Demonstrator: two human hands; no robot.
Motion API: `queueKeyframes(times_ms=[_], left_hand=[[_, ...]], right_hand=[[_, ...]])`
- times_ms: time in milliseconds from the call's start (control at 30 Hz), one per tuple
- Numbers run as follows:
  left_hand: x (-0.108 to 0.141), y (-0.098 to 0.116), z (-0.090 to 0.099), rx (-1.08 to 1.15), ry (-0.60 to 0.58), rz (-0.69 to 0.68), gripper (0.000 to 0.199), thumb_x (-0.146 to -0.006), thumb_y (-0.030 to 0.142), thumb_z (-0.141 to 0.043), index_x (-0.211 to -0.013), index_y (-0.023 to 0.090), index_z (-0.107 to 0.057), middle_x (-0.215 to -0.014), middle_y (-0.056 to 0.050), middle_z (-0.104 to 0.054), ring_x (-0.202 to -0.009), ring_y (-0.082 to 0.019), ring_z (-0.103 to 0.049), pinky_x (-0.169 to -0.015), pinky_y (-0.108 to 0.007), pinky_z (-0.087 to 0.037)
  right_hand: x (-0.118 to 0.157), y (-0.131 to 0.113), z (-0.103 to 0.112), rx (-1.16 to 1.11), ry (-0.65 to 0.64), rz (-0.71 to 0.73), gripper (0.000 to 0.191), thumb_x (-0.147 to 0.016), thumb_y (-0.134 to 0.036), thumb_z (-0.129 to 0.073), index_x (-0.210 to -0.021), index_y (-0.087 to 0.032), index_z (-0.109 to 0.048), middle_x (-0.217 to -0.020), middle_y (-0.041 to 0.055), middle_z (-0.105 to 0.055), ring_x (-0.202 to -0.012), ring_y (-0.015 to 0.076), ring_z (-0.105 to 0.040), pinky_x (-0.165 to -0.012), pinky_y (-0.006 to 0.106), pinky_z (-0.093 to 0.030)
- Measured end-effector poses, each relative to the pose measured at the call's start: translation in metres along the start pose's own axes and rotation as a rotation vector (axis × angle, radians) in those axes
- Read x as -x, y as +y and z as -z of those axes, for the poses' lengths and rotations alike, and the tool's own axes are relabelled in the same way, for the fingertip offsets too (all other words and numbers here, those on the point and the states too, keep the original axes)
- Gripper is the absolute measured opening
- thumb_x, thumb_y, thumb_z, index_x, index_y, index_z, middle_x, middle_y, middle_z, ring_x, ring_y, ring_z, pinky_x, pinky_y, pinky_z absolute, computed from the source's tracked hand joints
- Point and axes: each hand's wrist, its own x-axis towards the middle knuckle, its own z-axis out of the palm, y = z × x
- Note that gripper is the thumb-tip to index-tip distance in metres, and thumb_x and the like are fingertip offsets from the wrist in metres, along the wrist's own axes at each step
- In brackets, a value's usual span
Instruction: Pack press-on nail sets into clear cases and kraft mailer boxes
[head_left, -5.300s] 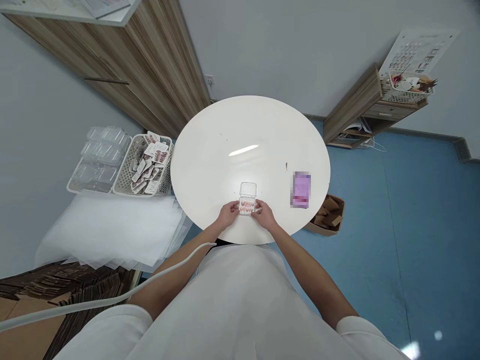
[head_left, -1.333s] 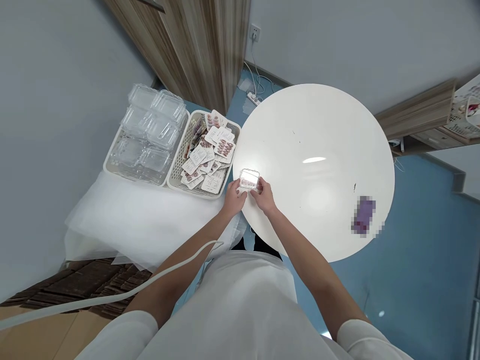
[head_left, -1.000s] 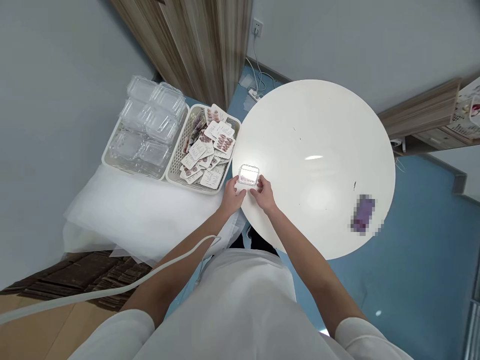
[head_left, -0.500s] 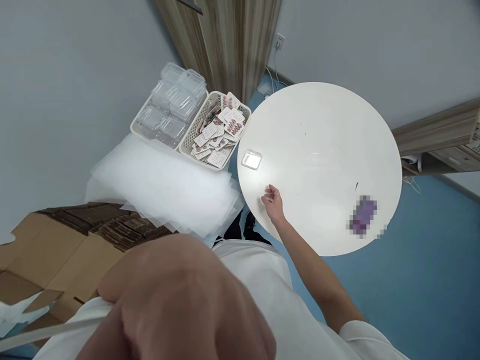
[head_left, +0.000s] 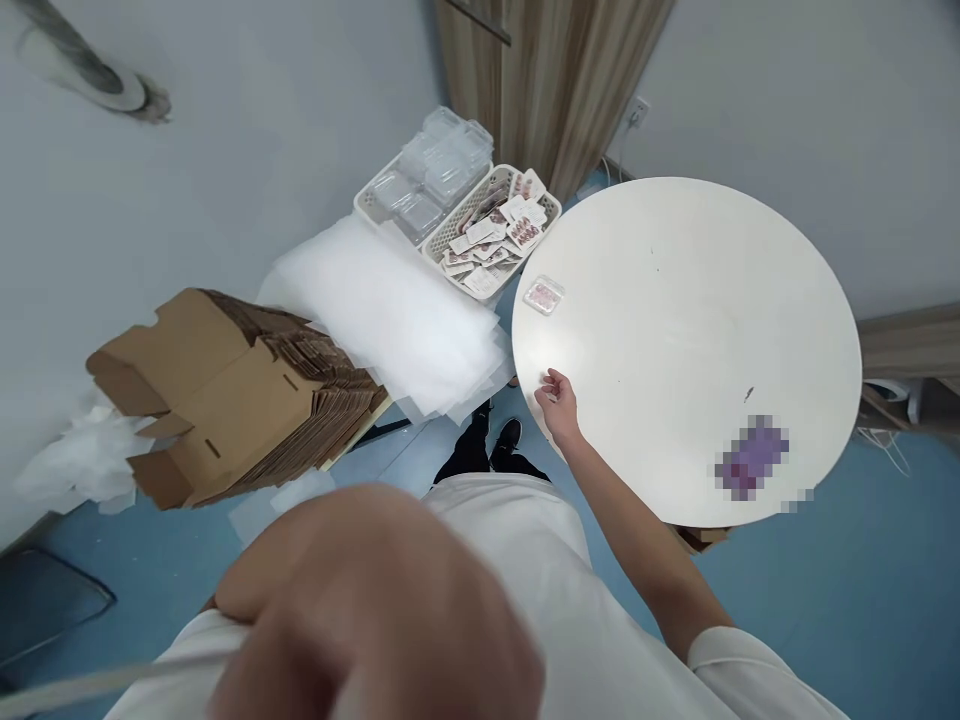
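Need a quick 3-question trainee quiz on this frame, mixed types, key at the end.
1. True or false: the right hand holds the small clear case.
2. Which sits closest to the white round table? A) basket of nail cards B) stack of flat cardboard boxes C) tray of empty clear cases
3. Fill in: the left hand is a blur close to the ____.

Key: 1 false, the right hand rests empty at the table edge, apart from the case. 2 A. 3 camera.
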Motion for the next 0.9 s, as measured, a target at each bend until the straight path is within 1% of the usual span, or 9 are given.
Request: queueKeyframes(times_ms=[67,133,167,233,367,467,533,767,900], left_hand=[[-0.026,0.001,0.018,0.022,0.307,-0.048,0.046,-0.061,0.067,-0.049,-0.096,0.038,-0.058,-0.065,0.000,-0.061,-0.064,-0.020,-0.060,-0.052,-0.034,-0.047],[-0.048,-0.009,0.042,-0.024,0.583,-0.057,0.051,-0.070,0.061,-0.044,-0.106,0.026,-0.052,-0.078,-0.004,-0.062,-0.074,-0.019,-0.059,-0.066,-0.037,-0.048],[-0.055,-0.018,0.054,-0.097,0.672,-0.035,0.050,-0.073,0.058,-0.045,-0.108,0.023,-0.051,-0.085,-0.005,-0.061,-0.079,-0.019,-0.058,-0.071,-0.037,-0.047],[-0.056,-0.043,0.078,-0.310,0.743,0.090,0.047,-0.073,0.052,-0.049,-0.107,0.019,-0.050,-0.095,-0.007,-0.059,-0.085,-0.019,-0.055,-0.075,-0.035,-0.045],[-0.025,-0.093,0.113,-0.634,0.766,0.434,0.045,-0.074,0.045,-0.048,-0.111,0.019,-0.048,-0.100,-0.009,-0.059,-0.087,-0.022,-0.056,-0.074,-0.033,-0.044],[-0.002,-0.113,0.132,-0.782,0.750,0.532,0.047,-0.074,0.043,-0.047,-0.113,0.017,-0.047,-0.107,-0.012,-0.057,-0.096,-0.026,-0.054,-0.080,-0.036,-0.041],[0.003,-0.118,0.144,-0.808,0.725,0.555,0.049,-0.074,0.042,-0.047,-0.115,0.016,-0.046,-0.115,-0.014,-0.053,-0.105,-0.028,-0.050,-0.086,-0.036,-0.038],[-0.028,-0.118,0.184,-0.784,0.543,0.585,0.055,-0.071,0.044,-0.050,-0.117,0.014,-0.044,-0.125,-0.017,-0.045,-0.114,-0.031,-0.043,-0.089,-0.039,-0.035],[-0.046,-0.124,0.206,-0.738,0.401,0.826,0.062,-0.067,0.049,-0.053,-0.119,0.015,-0.044,-0.129,-0.022,-0.038,-0.108,-0.037,-0.046,-0.079,-0.044,-0.041]], right_hand=[[0.002,-0.004,-0.006,0.008,-0.050,0.003,0.049,-0.070,-0.032,-0.052,-0.117,-0.022,-0.042,-0.111,0.0076,-0.050,-0.087,0.0148,-0.051,-0.076,0.032,-0.046],[0.002,-0.009,-0.014,0.016,-0.113,0.014,0.047,-0.071,-0.033,-0.052,-0.115,-0.021,-0.045,-0.108,0.0070,-0.051,-0.084,0.0143,-0.052,-0.076,0.033,-0.046],[0.001,-0.013,-0.019,0.021,-0.150,0.023,0.045,-0.070,-0.033,-0.052,-0.113,-0.021,-0.046,-0.105,0.0067,-0.053,-0.082,0.0140,-0.053,-0.075,0.033,-0.046],[-0.003,-0.022,-0.031,0.037,-0.240,0.040,0.041,-0.070,-0.033,-0.052,-0.108,-0.019,-0.051,-0.098,0.0059,-0.056,-0.078,0.0138,-0.054,-0.074,0.033,-0.046],[-0.018,-0.044,-0.063,0.121,-0.385,0.084,0.034,-0.069,-0.033,-0.052,-0.100,-0.019,-0.056,-0.090,0.0044,-0.059,-0.074,0.0144,-0.055,-0.072,0.034,-0.047],[-0.033,-0.060,-0.094,0.213,-0.437,0.142,0.033,-0.069,-0.034,-0.055,-0.098,-0.021,-0.057,-0.096,0.0045,-0.059,-0.084,0.0166,-0.056,-0.078,0.036,-0.045],[-0.044,-0.069,-0.116,0.271,-0.469,0.165,0.035,-0.068,-0.036,-0.057,-0.100,-0.023,-0.058,-0.107,0.0049,-0.057,-0.096,0.0187,-0.053,-0.083,0.037,-0.043],[-0.078,-0.086,-0.181,0.430,-0.466,0.159,0.055,-0.061,-0.046,-0.064,-0.110,-0.026,-0.054,-0.134,0.0063,-0.033,-0.125,0.0239,-0.030,-0.100,0.042,-0.026],[-0.097,-0.085,-0.195,0.479,-0.393,0.067,0.070,-0.055,-0.049,-0.067,-0.118,-0.025,-0.048,-0.142,0.0079,-0.018,-0.129,0.0293,-0.017,-0.100,0.047,-0.024]])
